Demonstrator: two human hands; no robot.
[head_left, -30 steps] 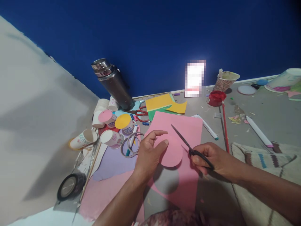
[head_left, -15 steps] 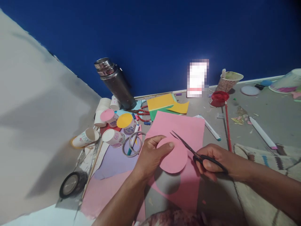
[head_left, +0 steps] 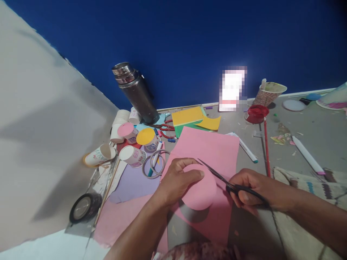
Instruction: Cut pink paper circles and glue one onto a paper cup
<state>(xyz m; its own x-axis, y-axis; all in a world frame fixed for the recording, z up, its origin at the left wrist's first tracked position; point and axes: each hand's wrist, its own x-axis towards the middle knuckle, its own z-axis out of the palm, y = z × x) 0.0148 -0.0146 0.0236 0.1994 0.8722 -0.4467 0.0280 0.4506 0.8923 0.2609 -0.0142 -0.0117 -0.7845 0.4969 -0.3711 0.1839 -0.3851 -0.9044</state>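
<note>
My left hand [head_left: 176, 182] pinches a pink paper circle [head_left: 200, 191] by its upper left edge, holding it just above a pink sheet [head_left: 214, 148] that has a round hole cut in it. My right hand [head_left: 251, 191] grips black scissors [head_left: 222, 178]. The blades point up and left, and their tips reach the circle's top edge.
A steel flask [head_left: 137, 94] stands by the blue wall. Several paper cups [head_left: 130, 144] lie at left with tape rolls [head_left: 82, 207], rings, red scissors [head_left: 164, 128] and yellow and green paper [head_left: 187, 117]. Markers [head_left: 307, 155], a red stick [head_left: 266, 144] and a patterned cup [head_left: 268, 94] are to the right. A woven cloth [head_left: 303, 180] lies under my right forearm.
Both hands have drifted down and right in view. The scissor blades have closed in on the circle's top edge, and the circle sits lower over the hole in the sheet.
</note>
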